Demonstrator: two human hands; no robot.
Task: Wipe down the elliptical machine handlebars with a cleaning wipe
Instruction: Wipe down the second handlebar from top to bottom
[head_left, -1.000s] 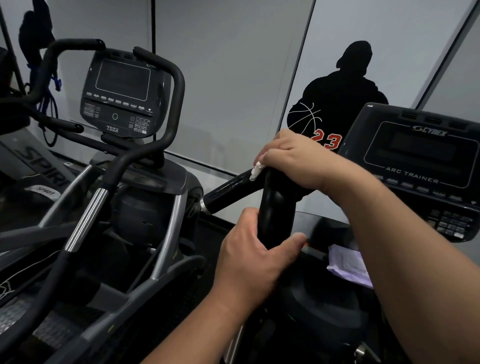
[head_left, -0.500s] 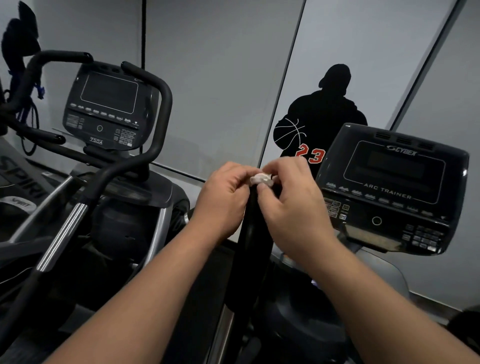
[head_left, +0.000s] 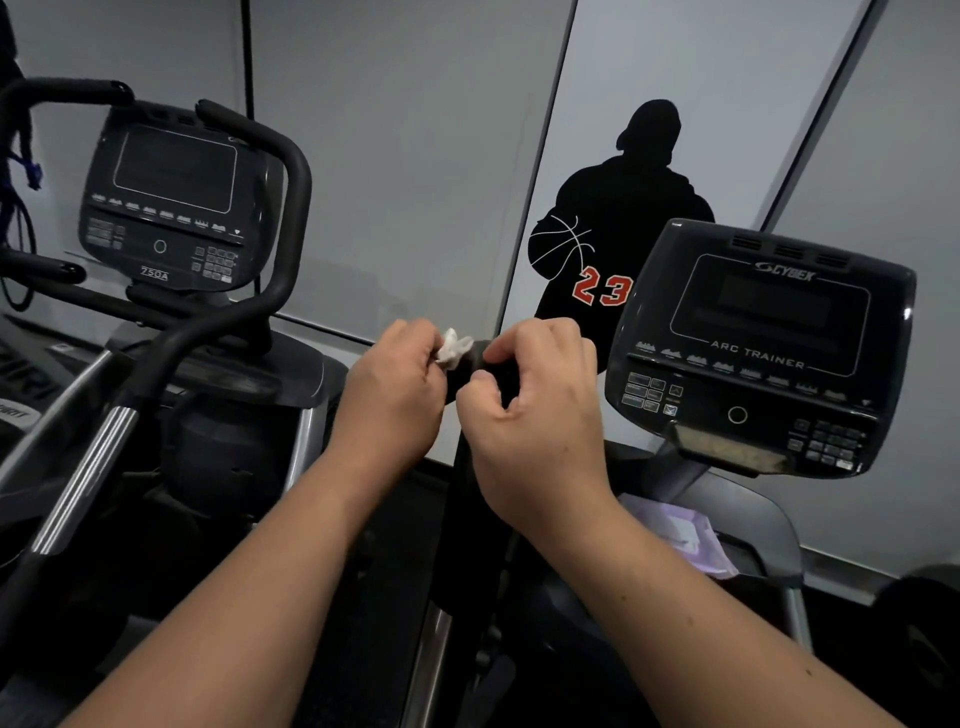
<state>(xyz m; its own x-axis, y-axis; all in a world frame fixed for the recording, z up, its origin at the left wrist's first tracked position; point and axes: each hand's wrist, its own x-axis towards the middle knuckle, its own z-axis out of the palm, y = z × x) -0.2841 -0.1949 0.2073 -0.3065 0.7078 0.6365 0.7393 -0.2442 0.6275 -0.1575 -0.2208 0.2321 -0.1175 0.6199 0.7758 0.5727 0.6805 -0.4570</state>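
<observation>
A black upright handlebar (head_left: 470, 499) rises in the middle of the view, its top hidden between my two hands. My left hand (head_left: 395, 395) pinches a small crumpled white wipe (head_left: 453, 349) at the top of the bar. My right hand (head_left: 535, 410) sits just right of it, fingers curled around the bar's upper end, thumb and forefinger close to the wipe. The wipe's lower part is hidden behind my left fingers.
The Arc Trainer console (head_left: 758, 348) stands to the right. A pale purple wipe packet (head_left: 680, 535) lies below it. A second machine with console (head_left: 166, 208) and curved black handlebars (head_left: 280, 244) stands to the left. A grey wall with a black silhouette decal (head_left: 623, 218) is behind.
My left hand rose from the bar's lower grip to its top and took the wipe from my right hand. My view shifted so the console came fully into sight.
</observation>
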